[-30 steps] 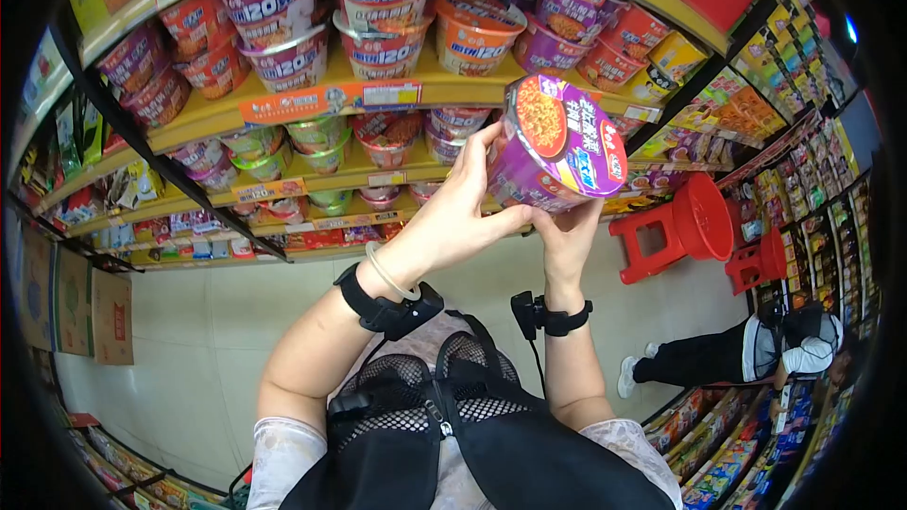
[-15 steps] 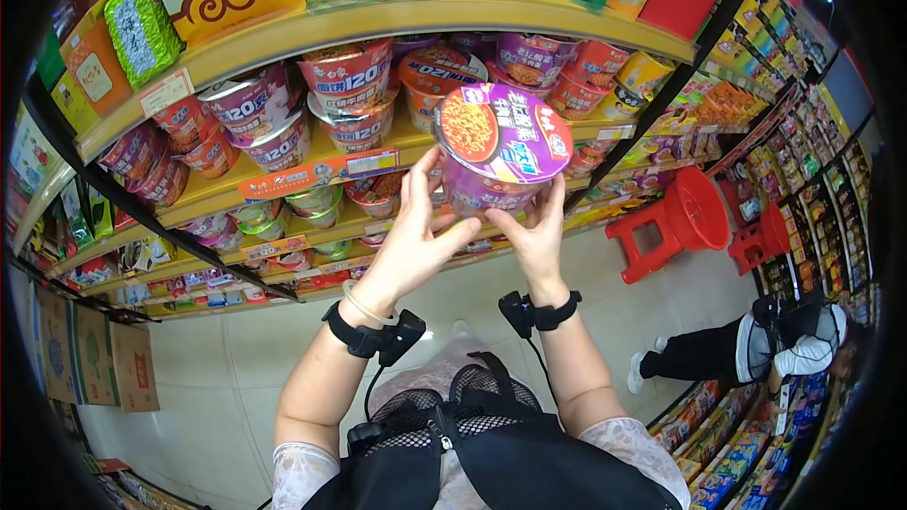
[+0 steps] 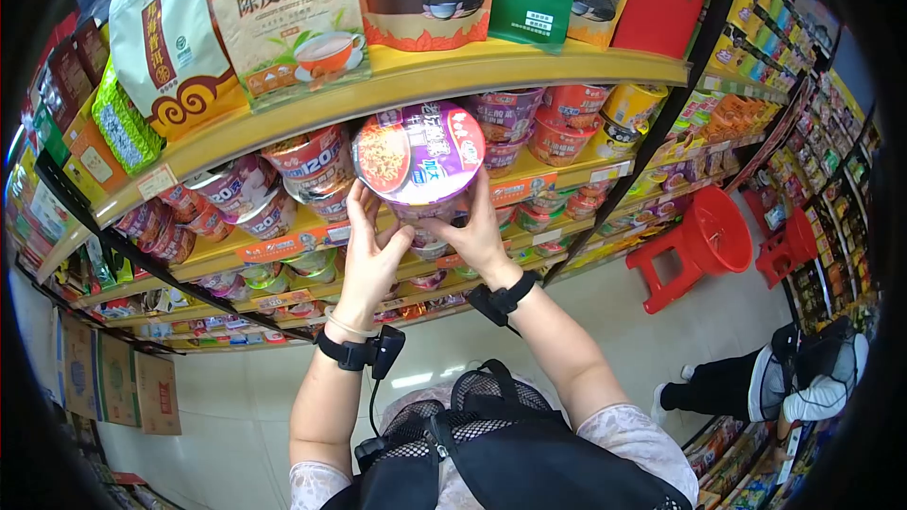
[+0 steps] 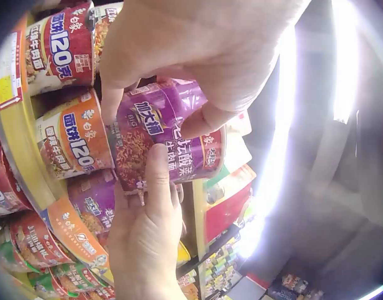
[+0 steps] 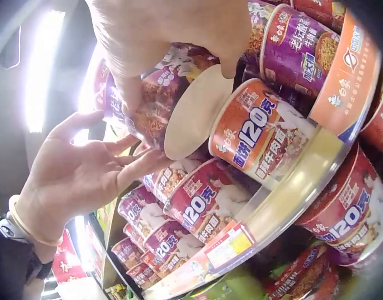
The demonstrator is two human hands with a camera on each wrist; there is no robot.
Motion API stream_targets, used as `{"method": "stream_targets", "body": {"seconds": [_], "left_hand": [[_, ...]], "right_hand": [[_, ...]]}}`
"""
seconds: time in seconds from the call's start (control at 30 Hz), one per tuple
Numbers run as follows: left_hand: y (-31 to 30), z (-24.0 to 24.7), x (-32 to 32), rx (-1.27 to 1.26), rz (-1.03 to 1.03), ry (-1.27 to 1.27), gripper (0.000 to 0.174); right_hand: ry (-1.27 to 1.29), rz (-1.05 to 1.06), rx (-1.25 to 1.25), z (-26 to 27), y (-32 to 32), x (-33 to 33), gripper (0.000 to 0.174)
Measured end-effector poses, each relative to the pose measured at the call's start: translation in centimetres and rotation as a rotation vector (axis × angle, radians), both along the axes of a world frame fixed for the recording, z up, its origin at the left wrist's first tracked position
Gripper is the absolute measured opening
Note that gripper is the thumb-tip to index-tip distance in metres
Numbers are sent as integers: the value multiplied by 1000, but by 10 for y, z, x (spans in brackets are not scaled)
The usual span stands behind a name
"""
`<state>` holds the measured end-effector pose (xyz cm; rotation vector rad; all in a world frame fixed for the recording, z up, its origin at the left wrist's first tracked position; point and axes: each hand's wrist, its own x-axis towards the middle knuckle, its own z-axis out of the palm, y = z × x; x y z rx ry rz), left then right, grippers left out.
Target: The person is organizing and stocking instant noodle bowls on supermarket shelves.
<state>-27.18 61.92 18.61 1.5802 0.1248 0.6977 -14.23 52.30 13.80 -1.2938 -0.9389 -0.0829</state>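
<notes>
A purple instant noodle cup point(image 3: 444, 146) is held between both hands in front of the shelf, lid facing up toward the head camera. My left hand point(image 3: 367, 260) grips its left side, the thumb across the front wall. On the other side my right hand point(image 3: 475, 238) holds the cup, thumb low on the front. In the left wrist view the cup's printed wall point(image 4: 148, 119) shows between the two hands, beside an orange noodle cup point(image 4: 76, 134). Seen from the right wrist, its pale round base point(image 5: 201, 112) faces that shelf row.
Noodle cups point(image 3: 236, 194) line the shelf behind, some stacked. Tea bags point(image 3: 288, 19) stand on the shelf above, whose yellow edge point(image 3: 416, 85) runs close over the held cup. A red stool point(image 3: 694, 246) stands on the floor at right, and another person point(image 3: 803, 373) is at lower right.
Both hands have carried the purple noodle cup leftward in the head view, closer to the shelf row. The head view has shifted so more of the tea bags above shows.
</notes>
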Motion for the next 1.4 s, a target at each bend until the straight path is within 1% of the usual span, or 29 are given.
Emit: {"method": "stream_targets", "body": {"seconds": [0.07, 0.13, 0.17, 0.27, 0.3, 0.33, 0.37, 0.4, 0.5, 0.6, 0.67, 0.73, 0.77, 0.8, 0.87, 0.93, 1.0, 1.07, 1.1, 1.17, 1.27, 1.3, 1.33, 1.4], "left_hand": [[4, 0, 7, 76, 41, -42, 80], [3, 3, 12, 64, 73, -46, 80], [5, 3, 17, 104, 121, -62, 78], [18, -10, 40, 159, 205, -101, 73], [25, -15, 46, 154, 242, -80, 72], [30, -21, 47, 150, 278, -58, 71], [29, -23, 50, 210, 334, -20, 69], [31, -31, 52, 420, 433, 24, 68], [23, -38, 57, 449, 438, 113, 71], [22, -33, 61, 432, 433, 161, 73], [26, -35, 66, 457, 455, 156, 74], [29, -35, 69, 544, 456, 247, 76], [28, -30, 72, 543, 463, 251, 77], [27, -25, 74, 541, 472, 253, 77], [24, -16, 77, 455, 424, 226, 77], [38, -28, 86, 446, 435, 233, 75], [40, -34, 88, 438, 437, 246, 73], [36, -40, 88, 484, 503, 241, 70], [31, -43, 87, 483, 504, 245, 70], [19, -48, 84, 584, 643, 235, 68], [18, -41, 84, 560, 625, 189, 69], [20, -41, 85, 560, 643, 187, 73], [21, -41, 84, 559, 639, 190, 73], [26, -40, 81, 543, 639, 217, 76]], "right_hand": [[-23, -14, -37, 15, 2, 3, 105], [-34, -44, -95, 29, 7, 1, 104], [-19, -27, -113, 30, 12, 6, 105], [-333, -384, -272, 32, 26, 20, 102], [-333, -366, -265, 33, 28, 20, 102], [-302, -371, -252, 35, 29, 21, 96], [-274, -378, -241, 36, 28, 24, 89], [-277, -363, -234, 35, 28, 26, 89], [-317, -313, -163, 28, 23, 29, 70], [-381, -321, -166, 27, 24, 37, 69], [-374, -316, -189, 29, 22, 39, 67], [-355, -326, -272, 30, 20, 41, 66], [-356, -317, -271, 31, 18, 41, 66], [-365, -319, -287, 31, 17, 41, 65], [-384, -331, -322, 32, 15, 42, 62], [-398, -320, -330, 30, 13, 43, 59], [-404, -316, -341, 25, 9, 43, 56], [-425, -231, -305, 16, 1, 44, 49], [-423, -228, -308, 11, -4, 43, 49], [-277, -100, -249, 2, -14, 44, 44], [-246, -91, -264, -10, -17, 52, 43], [-228, -83, -285, -12, -18, 53, 44], [-224, -85, -288, -14, -19, 53, 44], [-265, -45, -278, -12, -18, 54, 48]]}}
